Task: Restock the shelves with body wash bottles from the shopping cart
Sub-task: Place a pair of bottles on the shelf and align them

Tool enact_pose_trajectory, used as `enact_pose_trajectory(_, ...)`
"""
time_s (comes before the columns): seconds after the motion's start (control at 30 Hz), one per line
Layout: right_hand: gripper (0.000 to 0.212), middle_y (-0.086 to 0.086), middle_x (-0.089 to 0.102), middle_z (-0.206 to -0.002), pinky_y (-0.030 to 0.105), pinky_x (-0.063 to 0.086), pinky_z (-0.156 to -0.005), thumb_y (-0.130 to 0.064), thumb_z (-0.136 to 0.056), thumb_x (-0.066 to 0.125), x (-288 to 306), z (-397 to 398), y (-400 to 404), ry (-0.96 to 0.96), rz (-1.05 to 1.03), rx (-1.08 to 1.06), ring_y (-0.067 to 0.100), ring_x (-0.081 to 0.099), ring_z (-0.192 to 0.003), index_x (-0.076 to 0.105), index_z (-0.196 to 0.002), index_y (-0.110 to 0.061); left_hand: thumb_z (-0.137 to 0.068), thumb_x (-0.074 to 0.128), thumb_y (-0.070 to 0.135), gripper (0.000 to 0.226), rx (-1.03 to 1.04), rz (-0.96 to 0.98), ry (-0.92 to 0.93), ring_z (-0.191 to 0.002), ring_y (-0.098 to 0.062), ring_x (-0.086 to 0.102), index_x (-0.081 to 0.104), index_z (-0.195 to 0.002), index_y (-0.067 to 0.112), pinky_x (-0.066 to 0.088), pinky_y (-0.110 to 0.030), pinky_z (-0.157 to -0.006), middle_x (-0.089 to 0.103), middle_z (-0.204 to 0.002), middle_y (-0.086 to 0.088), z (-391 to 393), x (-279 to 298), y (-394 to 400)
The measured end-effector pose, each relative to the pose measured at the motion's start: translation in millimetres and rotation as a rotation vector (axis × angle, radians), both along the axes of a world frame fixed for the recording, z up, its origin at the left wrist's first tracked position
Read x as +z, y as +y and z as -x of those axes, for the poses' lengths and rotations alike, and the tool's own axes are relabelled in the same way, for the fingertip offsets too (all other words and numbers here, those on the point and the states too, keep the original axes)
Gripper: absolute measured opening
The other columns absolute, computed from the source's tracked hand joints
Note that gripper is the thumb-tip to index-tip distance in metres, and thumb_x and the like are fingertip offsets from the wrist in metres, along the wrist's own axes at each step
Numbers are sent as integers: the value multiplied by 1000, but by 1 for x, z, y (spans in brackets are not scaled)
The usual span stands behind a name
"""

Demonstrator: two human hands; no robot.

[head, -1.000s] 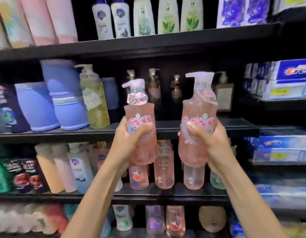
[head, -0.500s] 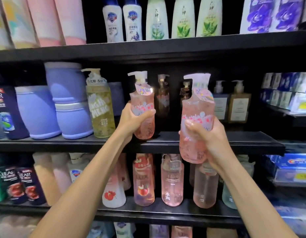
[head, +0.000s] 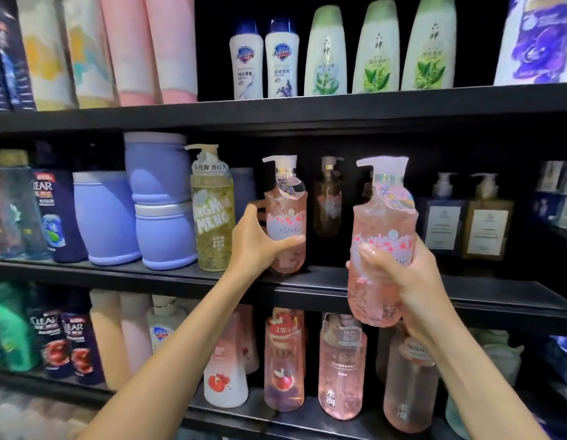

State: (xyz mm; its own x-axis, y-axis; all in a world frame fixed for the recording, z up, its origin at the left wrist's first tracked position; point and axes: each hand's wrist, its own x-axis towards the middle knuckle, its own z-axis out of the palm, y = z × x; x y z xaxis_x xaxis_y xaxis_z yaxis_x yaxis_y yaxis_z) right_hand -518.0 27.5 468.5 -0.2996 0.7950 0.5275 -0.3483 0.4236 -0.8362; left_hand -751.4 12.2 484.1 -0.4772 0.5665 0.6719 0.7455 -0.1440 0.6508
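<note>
The middle shelf (head: 323,281) runs across the scene, with purple tubs (head: 161,201) at left, a yellow bottle (head: 212,211) beside them, dark amber bottles (head: 327,201) far back in the gap, and square labelled bottles (head: 463,227) at right. Over the last second the left pink bottle (head: 285,217) has gone from being held out near the shelf front, level with its twin, to standing in the gap just right of the yellow bottle; its base now looks to be on or just above the shelf, though I cannot tell for sure that it touches. The left hand (head: 260,239) still has it, its grip wrapped round the lower body with the thumb across the front under the label. The right pink bottle (head: 382,239) has hardly moved: it hangs nearer than the shelf edge, its base below shelf level, upright with the pump spout pointing left. The right hand (head: 403,274) grips its lower half firmly, fingers curled across the front. So, as I judge it, one bottle is nearly stocked and only needs letting go, while the second has yet to be lifted over the lip and set in the bare spot to the right of the first. The cart is out of view.
</note>
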Motion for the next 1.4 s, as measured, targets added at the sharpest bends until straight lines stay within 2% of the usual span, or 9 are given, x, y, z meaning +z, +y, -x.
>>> enact_pose_trajectory(0.1,71,10,70,-105,35,58,-74,-45,-52,79,1,1,3,6,7,1,27,70,-94,59,-115,-19,-55,90,41,78,78,45,-43,-90,-9,52,57,-116,6,37,-9,-67,58,-98,6,0,6,12)
enact_pose_trajectory(0.17,69,13,69,-105,36,56,-72,-44,-52,79,1,0,4,14,9,-1,28,69,-93,59,-113,-19,-57,91,31,71,94,55,-105,-83,-15,56,60,-113,1,38,-7,-57,66,-96,-5,2,10,22)
enact_pose_trajectory(0.3,69,15,69,-105,40,55,-73,-43,-52,80,-1,-4,8,42,34,-9,31,68,-92,60,-112,-17,-63,88,17,78,-26,40,-234,-110,-20,59,52,-132,8,48,-22,-89,63,-123,-8,8,13,45)
enact_pose_trajectory(0.43,73,15,69,-105,41,56,-74,-43,-52,80,-2,-10,13,37,38,-17,34,68,-95,60,-115,-14,-67,86,20,75,-7,59,-170,-106,-14,61,53,-134,14,41,-11,-79,66,-120,-3,14,10,57)
enact_pose_trajectory(0.7,73,14,69,-105,39,56,-75,-44,-51,79,-3,-11,12,11,16,-13,31,69,-94,60,-116,-16,-81,75,21,61,32,183,-138,-119,-29,56,49,-134,7,44,-34,-99,61,-126,-13,11,12,55)
enact_pose_trajectory(0.83,73,11,69,-106,31,55,-71,-47,-51,79,5,-7,10,-6,-16,-13,23,69,-92,59,-116,-18,-91,59,14,30,92,88,91,-102,-33,57,52,-116,-2,32,-19,-68,60,-94,-7,0,-2,13)
enact_pose_trajectory(0.97,78,3,68,-108,27,57,-74,-48,-49,80,18,14,15,-28,-41,-17,16,69,-94,56,-118,-20,-96,50,32,41,-85,-89,632,-117,-17,54,56,-125,3,42,-27,-99,60,-124,-7,9,-31,-43)
enact_pose_trajectory(1.13,68,4,67,-107,18,53,-62,-38,-59,87,25,55,28,-86,7,-56,7,69,-86,55,-114,-14,-89,54,21,34,-54,-97,1174,-99,-30,66,67,-109,-2,54,-36,-88,66,-112,-16,43,-46,-62)
enact_pose_trajectory(1.4,39,-10,73,-81,14,51,-57,-31,-67,86,22,92,34,-166,4,-76,3,70,-78,63,-96,-20,-88,51,18,27,-172,-68,1281,-81,-29,65,67,-98,-2,55,-36,-65,66,-95,-14,56,-48,-62)
